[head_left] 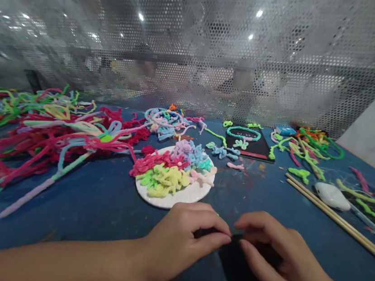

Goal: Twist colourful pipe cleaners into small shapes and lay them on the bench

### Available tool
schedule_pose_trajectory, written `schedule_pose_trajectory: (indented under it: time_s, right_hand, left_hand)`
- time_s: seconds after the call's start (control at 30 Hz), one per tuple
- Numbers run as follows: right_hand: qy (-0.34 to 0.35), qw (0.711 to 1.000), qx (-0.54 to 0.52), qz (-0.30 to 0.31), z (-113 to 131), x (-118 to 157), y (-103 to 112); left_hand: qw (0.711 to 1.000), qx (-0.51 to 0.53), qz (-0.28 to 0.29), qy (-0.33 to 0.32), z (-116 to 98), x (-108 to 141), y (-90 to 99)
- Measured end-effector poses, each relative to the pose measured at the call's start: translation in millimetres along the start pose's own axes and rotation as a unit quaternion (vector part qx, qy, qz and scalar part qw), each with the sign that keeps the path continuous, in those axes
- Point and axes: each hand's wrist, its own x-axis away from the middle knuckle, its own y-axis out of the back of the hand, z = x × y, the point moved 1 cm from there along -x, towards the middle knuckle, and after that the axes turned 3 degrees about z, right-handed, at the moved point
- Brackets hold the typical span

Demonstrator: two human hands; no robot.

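My left hand (pixel 189 234) is closed in a pinch just in front of the white plate, its thumb and forefinger tips together. Facing it, my right hand (pixel 277 256) curls its fingers toward the thumb, the tips close to those of the left. A small dark bit seems to lie between the fingertips, too small and dim to name. On the plate (pixel 141 194) sits a heap of bent pipe cleaner pieces (pixel 167 179) in red, yellow, green, purple, blue and pink.
Left lies a tangled pile of pipe cleaners (pixel 53 142). Behind the plate are a blue-purple bundle (pixel 164 119) and a phone (pixel 258 149) bearing a pipe cleaner ring (pixel 229 131). Two wooden sticks (pixel 335 218), a white rounded object (pixel 333 196) and more pipe cleaners (pixel 309 148) lie right. Perforated mesh (pixel 199 46) stands behind.
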Motion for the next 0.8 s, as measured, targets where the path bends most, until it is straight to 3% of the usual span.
schedule_pose_trajectory:
  time_s: [0.17,0.3,0.4,0.5,0.6,0.67,0.73,0.8]
  right_hand:
    - [0.04,0.991,0.086,-0.091,-7.9,0.8,-0.2]
    - [0.059,0.99,0.114,-0.064,-8.4,-1.2,1.2]
    - [0.057,0.984,0.151,-0.077,-7.2,2.1,0.1]
    - [0.059,0.991,0.09,-0.076,-3.2,6.0,-3.9]
    - [-0.047,0.994,-0.096,-0.015,0.8,3.4,-8.6]
    - [-0.152,0.967,-0.205,0.02,0.8,-0.6,-10.7]
    - [-0.215,0.942,-0.254,0.042,-1.4,-4.1,-11.1]
    - [-0.229,0.937,-0.257,0.057,-4.6,-5.9,-10.4]
  left_hand:
    - [0.999,-0.02,-0.033,0.0,-1.9,-0.5,0.3]
    - [0.999,-0.046,-0.025,0.005,-0.6,-0.9,-1.4]
    - [0.995,-0.096,-0.005,-0.038,2.1,-0.2,-3.3]
    - [0.981,-0.162,-0.014,-0.109,4.6,0.6,-4.6]
    - [0.967,-0.197,-0.002,-0.163,5.5,1.0,-7.0]
    - [0.963,-0.2,0.012,-0.18,5.1,1.1,-8.6]
    - [0.962,-0.195,0.015,-0.188,4.2,1.1,-9.2]
    - [0.964,-0.188,0.007,-0.187,3.4,0.8,-8.5]
